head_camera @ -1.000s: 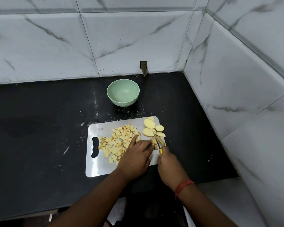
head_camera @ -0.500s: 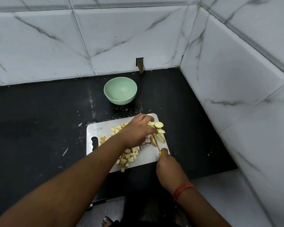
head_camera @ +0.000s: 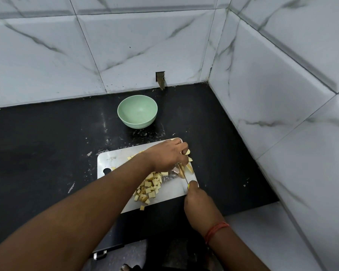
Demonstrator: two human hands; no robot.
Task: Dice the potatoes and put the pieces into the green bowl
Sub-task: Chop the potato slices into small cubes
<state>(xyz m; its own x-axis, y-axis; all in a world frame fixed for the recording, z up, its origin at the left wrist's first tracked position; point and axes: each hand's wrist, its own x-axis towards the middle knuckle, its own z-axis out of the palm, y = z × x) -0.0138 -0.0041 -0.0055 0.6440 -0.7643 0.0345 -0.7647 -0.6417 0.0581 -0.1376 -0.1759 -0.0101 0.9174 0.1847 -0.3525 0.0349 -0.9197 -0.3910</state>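
The left hand [head_camera: 167,154] curls over potato slices [head_camera: 187,152] at the cutting board's [head_camera: 172,189] far right corner, pinching one. The right hand [head_camera: 199,202] grips a knife [head_camera: 186,179], blade pointing away toward the strips [head_camera: 184,169]. Slices look firm, wet and likely slippery, best pinned flat from above. Strips lie lengthwise along the blade. Dice [head_camera: 150,187] are heaped mid-board; the green bowl [head_camera: 137,111] stands beyond, holding nothing.

Bowl [head_camera: 137,111] behind cutting board [head_camera: 172,192]; diced potato [head_camera: 150,187] on board.
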